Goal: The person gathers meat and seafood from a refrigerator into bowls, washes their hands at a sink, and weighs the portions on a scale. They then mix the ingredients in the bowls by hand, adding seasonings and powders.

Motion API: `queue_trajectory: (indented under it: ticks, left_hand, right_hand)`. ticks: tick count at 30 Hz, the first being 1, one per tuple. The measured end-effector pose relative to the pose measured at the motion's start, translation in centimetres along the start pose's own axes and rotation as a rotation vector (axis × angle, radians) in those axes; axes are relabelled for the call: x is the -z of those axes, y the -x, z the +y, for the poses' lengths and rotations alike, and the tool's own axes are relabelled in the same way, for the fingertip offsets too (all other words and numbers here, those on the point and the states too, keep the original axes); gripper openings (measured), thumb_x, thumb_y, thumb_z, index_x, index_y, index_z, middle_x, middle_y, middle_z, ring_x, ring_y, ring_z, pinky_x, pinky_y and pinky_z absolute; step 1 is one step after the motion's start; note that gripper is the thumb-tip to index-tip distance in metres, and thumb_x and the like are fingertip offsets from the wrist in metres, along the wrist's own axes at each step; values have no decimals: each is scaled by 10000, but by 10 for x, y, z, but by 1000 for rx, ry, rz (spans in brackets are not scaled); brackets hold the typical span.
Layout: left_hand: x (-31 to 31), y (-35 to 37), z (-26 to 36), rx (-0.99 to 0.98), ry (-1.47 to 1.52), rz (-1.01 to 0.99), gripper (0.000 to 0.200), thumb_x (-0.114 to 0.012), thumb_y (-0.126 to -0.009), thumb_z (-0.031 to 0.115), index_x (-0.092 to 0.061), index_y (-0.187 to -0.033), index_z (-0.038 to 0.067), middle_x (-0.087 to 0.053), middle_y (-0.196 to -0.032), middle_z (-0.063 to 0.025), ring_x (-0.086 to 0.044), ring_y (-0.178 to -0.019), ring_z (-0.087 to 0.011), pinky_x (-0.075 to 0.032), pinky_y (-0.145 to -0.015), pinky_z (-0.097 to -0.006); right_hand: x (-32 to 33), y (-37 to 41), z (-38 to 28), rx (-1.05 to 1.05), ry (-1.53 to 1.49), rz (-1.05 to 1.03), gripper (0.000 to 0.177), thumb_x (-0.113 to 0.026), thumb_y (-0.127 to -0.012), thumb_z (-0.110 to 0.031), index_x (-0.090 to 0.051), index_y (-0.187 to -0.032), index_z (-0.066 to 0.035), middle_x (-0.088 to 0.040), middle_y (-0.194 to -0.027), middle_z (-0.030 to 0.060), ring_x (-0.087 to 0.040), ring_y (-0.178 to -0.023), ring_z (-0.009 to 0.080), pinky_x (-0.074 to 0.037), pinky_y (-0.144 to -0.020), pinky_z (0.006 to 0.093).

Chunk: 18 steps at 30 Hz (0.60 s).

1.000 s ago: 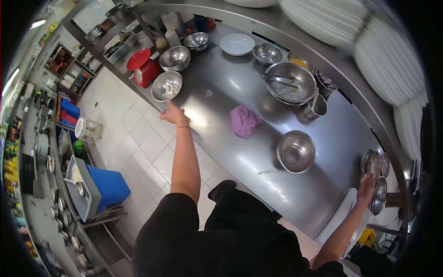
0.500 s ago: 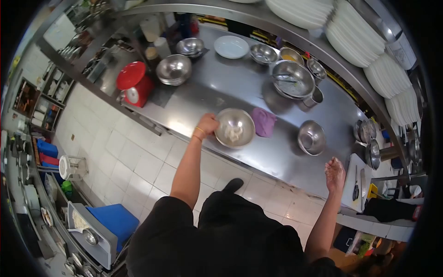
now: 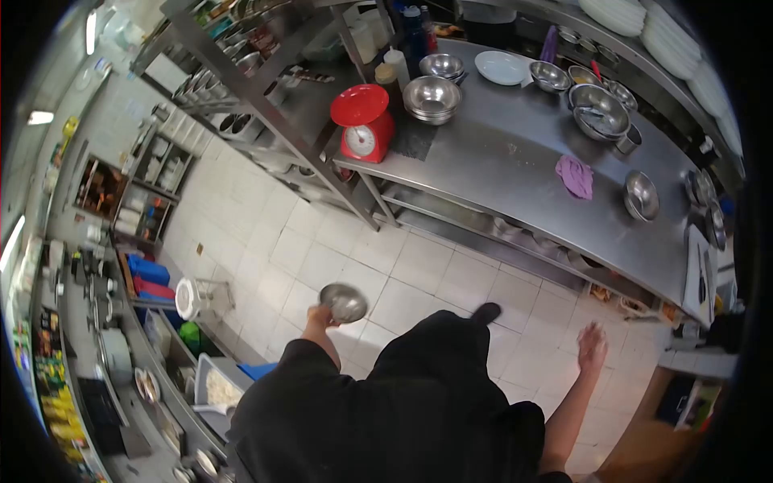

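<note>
My left hand (image 3: 320,315) grips the rim of a metal bowl (image 3: 345,303), held over the tiled floor away from the table. What lies in the bowl is too blurred to make out. Out to the right, my right hand (image 3: 592,348) is raised over the floor with its fingers apart, touching nothing. On the steel table (image 3: 499,177) lie a crumpled purple cloth (image 3: 574,177) and a metal bowl (image 3: 641,196). A red scale (image 3: 361,125) stands at the table's left end.
Stacked bowls (image 3: 432,100) and a white plate (image 3: 501,68) stand toward the table's back. At the lower left a grey tub (image 3: 201,378) holds white contents. A white round container (image 3: 188,299) stands on the floor at left. White plates (image 3: 675,47) are stacked on the shelf.
My left hand has lifted the bowl off the table and carried it left over the floor. The view has turned left. My right hand is now over the floor, still empty.
</note>
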State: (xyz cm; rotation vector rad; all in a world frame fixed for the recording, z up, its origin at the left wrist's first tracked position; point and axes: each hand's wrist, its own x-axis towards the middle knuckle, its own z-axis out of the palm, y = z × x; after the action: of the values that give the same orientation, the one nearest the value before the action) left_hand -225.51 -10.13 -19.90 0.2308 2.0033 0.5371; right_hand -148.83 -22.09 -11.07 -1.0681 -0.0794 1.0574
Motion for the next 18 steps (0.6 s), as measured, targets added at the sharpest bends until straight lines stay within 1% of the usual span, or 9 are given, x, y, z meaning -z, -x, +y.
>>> queue_trajectory:
  ticks: [3,6,9,10,12,14,16,17,18]
  left_hand:
    - [46,-20,1,281,373,295,318,-492,-847,24,-522,-1156,-45,-612,-1006,-235,-670,-803,-414,-586,-508,-568]
    - [74,-83,-4,127,438,333,337,-498,-842,74,-527,-1165,-18,-628,-972,-202,-662,-719,-351,-580,-485,-447]
    - [78,-146,33,100,547,347,272,-505,-815,74,-575,-1049,-45,-627,-862,-183,-639,-657,-306,-567,-463,-364]
    - [78,-179,44,89,571,278,257,-507,-812,75,-578,-1021,-57,-626,-862,-183,-642,-675,-305,-574,-477,-361]
    - [70,-223,80,29,690,195,199,-554,-831,89,-577,-924,-86,-623,-850,-186,-645,-684,-302,-588,-499,-345]
    - [64,-283,117,57,667,126,207,-598,-835,111,-577,-910,-80,-625,-847,-179,-646,-683,-292,-597,-511,-347]
    - [42,-367,148,71,689,-56,243,-692,-841,170,-584,-917,-34,-620,-831,-147,-649,-731,-257,-623,-582,-373]
    - [30,-419,139,-93,817,-173,148,-655,-851,106,-587,-937,7,-584,-768,-102,-623,-726,-213,-628,-641,-383]
    - [21,-445,159,52,857,-179,72,-583,-861,31,-579,-933,26,-536,-724,-74,-583,-688,-183,-627,-669,-398]
  right_hand:
    - [100,82,76,-154,-160,343,231,-545,-953,-269,-622,-1037,-69,-651,-1060,66,-597,-970,209,-487,-908,406]
    - [134,207,124,-253,-144,673,207,-571,-925,-243,-612,-992,-52,-631,-949,71,-608,-843,213,-514,-822,403]
    - [203,335,170,-37,805,414,168,-623,-864,-214,-606,-930,-61,-593,-818,39,-589,-727,199,-522,-737,406]
    - [196,365,179,-3,928,379,160,-634,-849,-208,-603,-915,-65,-577,-782,25,-580,-710,195,-518,-702,403]
    - [105,425,178,-103,290,547,143,-623,-856,-209,-594,-887,-73,-553,-735,20,-567,-680,188,-495,-617,374]
    - [54,458,201,-107,203,620,192,-534,-917,-213,-495,-764,-105,-507,-688,30,-562,-646,150,-428,-482,301]
    - [12,450,221,-169,424,687,192,-536,-924,-236,-511,-794,-97,-524,-704,32,-562,-634,152,-433,-486,294]
    - [-17,443,226,-216,554,699,195,-537,-928,-247,-519,-809,-93,-533,-712,34,-562,-628,153,-436,-488,290]
    - [-38,429,230,-242,662,690,201,-538,-931,-259,-527,-823,-90,-541,-721,35,-562,-622,154,-438,-490,286]
